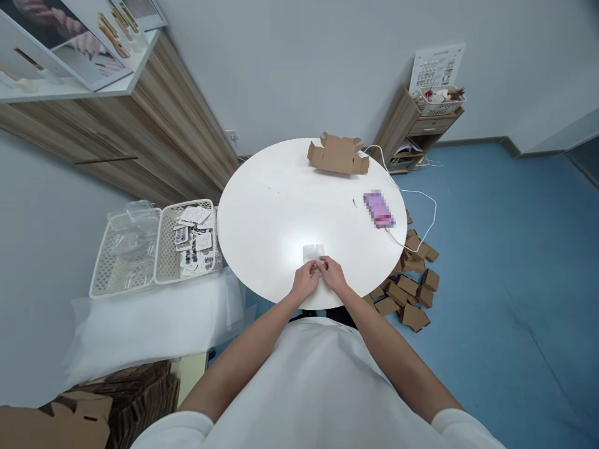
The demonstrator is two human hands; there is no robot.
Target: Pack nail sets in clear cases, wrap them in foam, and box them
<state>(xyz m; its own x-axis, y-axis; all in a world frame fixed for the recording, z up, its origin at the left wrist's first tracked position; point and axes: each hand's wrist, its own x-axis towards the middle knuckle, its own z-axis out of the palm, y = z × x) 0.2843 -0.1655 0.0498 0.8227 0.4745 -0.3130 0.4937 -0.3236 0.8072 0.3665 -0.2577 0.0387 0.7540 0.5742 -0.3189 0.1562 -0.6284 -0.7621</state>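
Observation:
Close to the near edge of the white round table [262, 212], both of my hands meet at the lower edge of a small see-through plastic bag [312, 251]. My left hand [306, 279] pinches it from the left, with thumb and fingers closed. From the right, my right hand [331, 274] grips the same edge, its fingertips almost touching those of the left. The bag's upper part shows past the fingers and looks flat. What it contains, if anything, is too small to make out.
An unfolded cardboard box [337, 154] lies at the table's far side, and a purple blurred phone [379, 209] with a white cable [428, 194] at the right. Left are baskets of carded items [194, 240] and clear plastic packaging [135, 240]. Small boxes [414, 293] cover floor at right.

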